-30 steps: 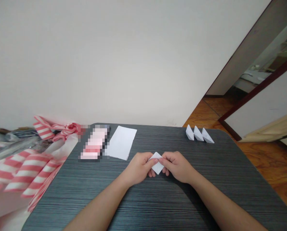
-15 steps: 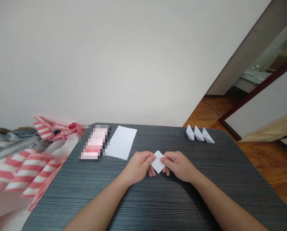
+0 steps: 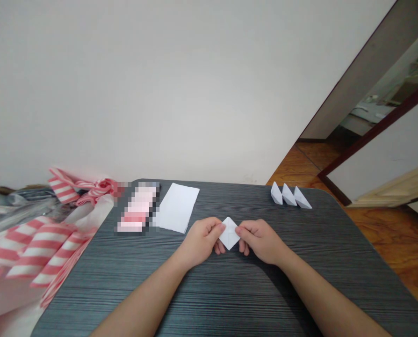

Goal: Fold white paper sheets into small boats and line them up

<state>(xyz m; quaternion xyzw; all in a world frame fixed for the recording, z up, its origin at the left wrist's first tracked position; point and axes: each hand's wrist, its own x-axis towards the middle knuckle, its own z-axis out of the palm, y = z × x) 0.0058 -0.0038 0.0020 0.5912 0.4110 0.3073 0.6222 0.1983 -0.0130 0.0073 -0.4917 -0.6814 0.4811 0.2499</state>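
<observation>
A small white folded paper (image 3: 229, 236) in a diamond shape is held between my two hands, over the middle of the table. My left hand (image 3: 202, 241) pinches its left corner, thumb on top and fingers curled beneath. On the opposite corner, my right hand (image 3: 261, 241) has the same kind of grip. A crease runs across the paper's face. Three folded paper boats (image 3: 289, 195) stand in a row at the back right. To the left of my hands lies a stack of white paper sheets (image 3: 178, 208).
The dark wood-grain table (image 3: 209, 299) has its back edge against a pale wall (image 3: 195, 93). A blurred-out flat object (image 3: 137, 208) lies at the back left. Red-and-white striped cloth (image 3: 44, 248) is heaped beyond the left edge. Wooden floor (image 3: 398, 234) shows on the right.
The folded paper has shifted very slightly up and to the left. My thumbs have moved a little outward toward its side corners, so more of its face shows.
</observation>
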